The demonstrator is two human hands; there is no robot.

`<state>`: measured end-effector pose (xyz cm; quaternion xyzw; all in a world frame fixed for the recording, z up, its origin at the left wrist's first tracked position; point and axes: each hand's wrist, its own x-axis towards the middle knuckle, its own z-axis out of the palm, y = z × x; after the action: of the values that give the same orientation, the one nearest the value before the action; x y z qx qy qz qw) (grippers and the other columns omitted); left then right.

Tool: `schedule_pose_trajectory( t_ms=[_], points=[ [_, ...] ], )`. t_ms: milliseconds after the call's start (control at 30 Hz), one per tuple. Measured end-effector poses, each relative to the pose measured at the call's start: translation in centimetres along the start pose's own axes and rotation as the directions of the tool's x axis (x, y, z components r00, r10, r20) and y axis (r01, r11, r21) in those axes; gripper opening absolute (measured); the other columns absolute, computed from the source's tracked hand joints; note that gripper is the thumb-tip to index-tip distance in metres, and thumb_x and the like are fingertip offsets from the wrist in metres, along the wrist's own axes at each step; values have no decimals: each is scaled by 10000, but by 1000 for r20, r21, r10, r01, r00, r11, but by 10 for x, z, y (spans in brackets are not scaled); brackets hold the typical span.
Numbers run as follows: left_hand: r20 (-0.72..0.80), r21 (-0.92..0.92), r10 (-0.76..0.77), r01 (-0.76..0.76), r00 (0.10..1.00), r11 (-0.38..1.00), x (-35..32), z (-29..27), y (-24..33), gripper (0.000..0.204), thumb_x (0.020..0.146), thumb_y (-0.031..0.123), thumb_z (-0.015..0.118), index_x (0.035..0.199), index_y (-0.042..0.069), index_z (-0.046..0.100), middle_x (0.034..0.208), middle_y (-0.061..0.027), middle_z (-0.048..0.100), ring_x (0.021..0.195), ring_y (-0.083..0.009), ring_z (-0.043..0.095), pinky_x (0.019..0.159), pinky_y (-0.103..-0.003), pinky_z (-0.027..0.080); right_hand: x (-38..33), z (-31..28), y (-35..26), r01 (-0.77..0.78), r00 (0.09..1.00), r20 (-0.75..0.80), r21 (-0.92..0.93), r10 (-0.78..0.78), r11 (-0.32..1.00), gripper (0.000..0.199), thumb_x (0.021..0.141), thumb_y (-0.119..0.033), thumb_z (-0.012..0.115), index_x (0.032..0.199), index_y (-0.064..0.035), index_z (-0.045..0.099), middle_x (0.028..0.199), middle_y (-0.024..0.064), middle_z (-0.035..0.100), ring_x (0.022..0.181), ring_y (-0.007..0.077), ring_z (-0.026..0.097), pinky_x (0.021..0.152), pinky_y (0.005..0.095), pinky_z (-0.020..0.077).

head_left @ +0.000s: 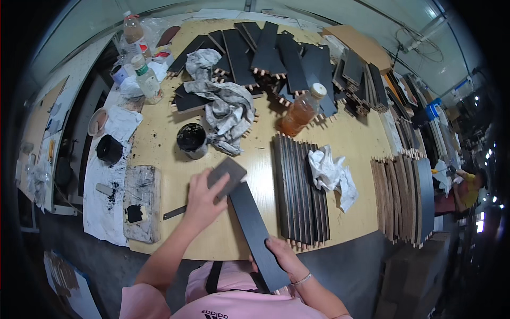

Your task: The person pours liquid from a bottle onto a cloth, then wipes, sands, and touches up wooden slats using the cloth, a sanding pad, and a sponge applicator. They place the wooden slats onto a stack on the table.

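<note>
Your left hand (204,201) clutches a dark block (232,171) at the far end of the black board (254,228); your right hand (284,256) clasps its near end. Dark lettering (215,315) marks your pink shirt (255,305)!

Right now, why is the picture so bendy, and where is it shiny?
In the head view, the table's front edge bows because of the wide fisheye; in the head view, the corners go black; in the head view, pale glare lies between the held dark board and the row of boards.
</note>
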<state>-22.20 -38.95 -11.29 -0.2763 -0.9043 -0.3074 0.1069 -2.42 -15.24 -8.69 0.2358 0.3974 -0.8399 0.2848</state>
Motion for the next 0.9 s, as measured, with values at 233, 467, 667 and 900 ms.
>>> schedule_pose_trajectory(
  t_ms=[233, 467, 667, 900],
  points=[
    [41, -314, 167, -146, 985, 938, -51, -43, 101, 729, 715, 137, 874, 1434, 178, 756, 1517, -275, 562, 1214, -460, 596, 1040, -541, 547, 11, 4, -60, 327, 927, -161, -101, -340, 940, 356, 1196, -294, 478, 1325, -8, 645, 1186, 163, 769, 903, 235, 796, 870, 416, 665],
    [208, -600, 489, -284, 847, 748, -89, -52, 118, 644, 670, 221, 905, 1311, 237, 850, 1506, -255, 597, 1197, -441, 623, 1010, -520, 532, 5, 0, -73, 361, 901, -211, -124, -380, 925, 481, 1223, -461, 412, 1227, -34, 633, 1008, 155, 765, 822, 233, 768, 756, 388, 646],
    [125, -370, 308, -244, 943, 896, -76, -37, 65, 712, 689, 239, 915, 1391, 212, 796, 1566, -247, 564, 1267, -434, 607, 1078, -558, 513, -3, 5, -88, 454, 839, -254, -159, -481, 876, 477, 1211, -460, 413, 1255, -30, 615, 1016, 184, 778, 824, 266, 781, 763, 406, 660],
    [-68, -69, 115, -120, 991, 990, -57, -98, 36, 729, 762, 209, 938, 1453, 124, 724, 1542, -195, 615, 1377, -412, 569, 1154, -578, 454, -13, 25, -64, 443, 878, -177, -47, -444, 895, 513, 1210, -434, 396, 1213, 19, 638, 967, 226, 762, 783, 309, 776, 700, 417, 655]
  ],
)
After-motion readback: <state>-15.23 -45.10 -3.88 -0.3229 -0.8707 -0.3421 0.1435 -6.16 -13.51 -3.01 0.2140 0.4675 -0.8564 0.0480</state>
